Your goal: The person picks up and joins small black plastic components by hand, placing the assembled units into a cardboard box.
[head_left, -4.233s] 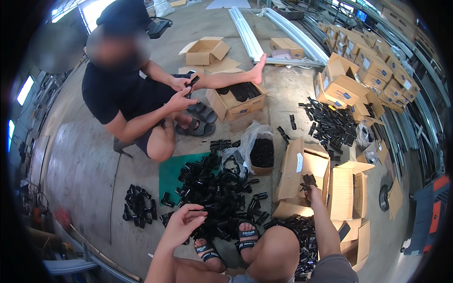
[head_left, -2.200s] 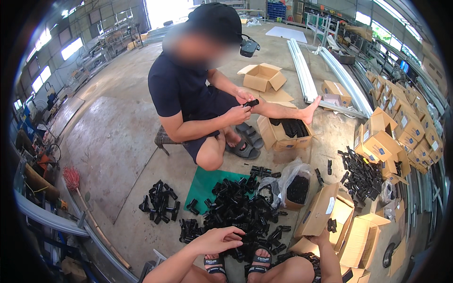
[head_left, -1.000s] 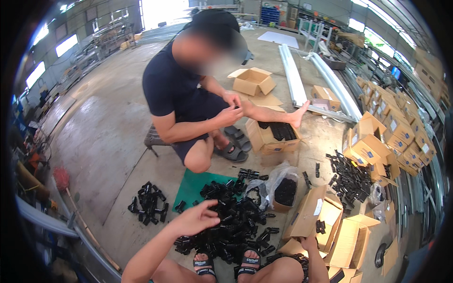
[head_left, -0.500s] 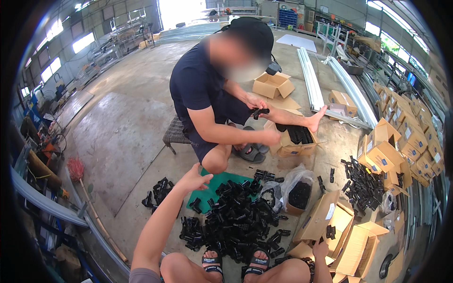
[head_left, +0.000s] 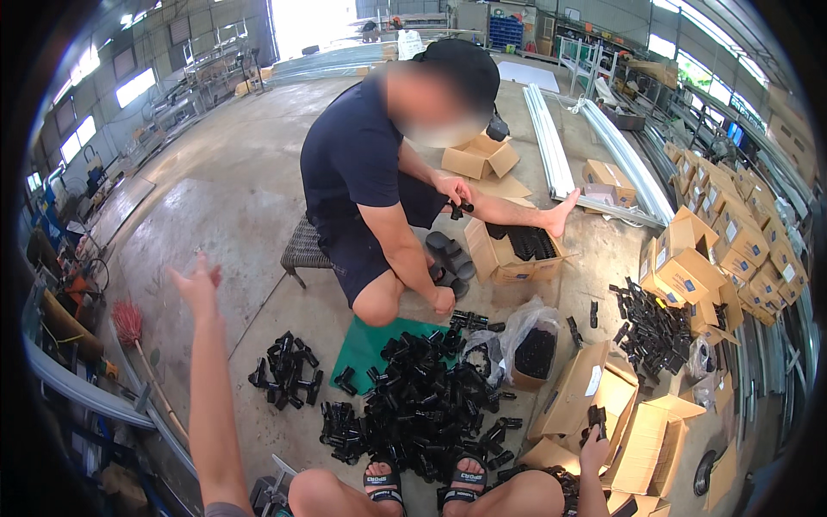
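Observation:
My left hand (head_left: 200,280) is stretched out over the concrete floor at the left, fingers apart and nothing in it. At the lower right, beside an opened cardboard box (head_left: 573,392), my right hand (head_left: 594,450) is closed round black plastic pipe fittings (head_left: 596,417); how many it holds I cannot tell. A big heap of similar black fittings (head_left: 418,401) lies in front of my sandalled feet, partly on a green mat (head_left: 351,355). Left of that heap is a smaller pile of fittings (head_left: 289,369).
Opposite me a seated co-worker (head_left: 349,155) holds a black fitting over a carton packed with fittings (head_left: 517,265); their other hand hangs near the heap. Stacked cartons (head_left: 745,241) and another fittings pile (head_left: 655,332) stand at the right. A red broom (head_left: 127,320) lies at the left.
My left hand has swung left, away from the heap. My right hand has come up slightly with fittings showing in it. The co-worker's free hand has moved from the carton down toward the heap.

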### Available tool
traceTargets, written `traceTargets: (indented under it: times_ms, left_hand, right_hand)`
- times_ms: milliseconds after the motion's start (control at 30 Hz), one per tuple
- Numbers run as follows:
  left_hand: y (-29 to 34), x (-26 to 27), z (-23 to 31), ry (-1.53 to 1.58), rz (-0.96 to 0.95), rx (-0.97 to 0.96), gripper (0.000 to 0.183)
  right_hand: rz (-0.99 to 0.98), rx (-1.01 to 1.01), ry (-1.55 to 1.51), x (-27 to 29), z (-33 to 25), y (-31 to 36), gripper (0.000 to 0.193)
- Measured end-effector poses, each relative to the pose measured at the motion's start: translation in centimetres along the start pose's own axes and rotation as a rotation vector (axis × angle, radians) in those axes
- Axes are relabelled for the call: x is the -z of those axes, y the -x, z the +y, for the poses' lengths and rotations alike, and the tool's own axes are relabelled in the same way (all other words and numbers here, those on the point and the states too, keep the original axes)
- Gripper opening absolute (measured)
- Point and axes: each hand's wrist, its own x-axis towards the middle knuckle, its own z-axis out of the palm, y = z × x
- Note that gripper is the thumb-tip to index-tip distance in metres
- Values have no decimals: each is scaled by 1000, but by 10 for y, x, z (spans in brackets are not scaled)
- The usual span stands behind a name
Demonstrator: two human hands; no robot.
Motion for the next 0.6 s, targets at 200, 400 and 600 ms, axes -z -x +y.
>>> traceTargets:
  times_ms: [200, 400, 600]
  left_hand:
    - [164, 20, 90, 12, -814, -36, 72]
    - [307, 8, 83, -350, -1323, -944, 74]
    - [315, 14, 39, -251, -1240, -954, 59]
  right_hand:
    - [-34, 442, -520, 50, -144, 53, 48]
    - [-852, 681, -172, 90, -281, 152, 33]
    - [-894, 1043, 199, 71, -330, 200, 55]
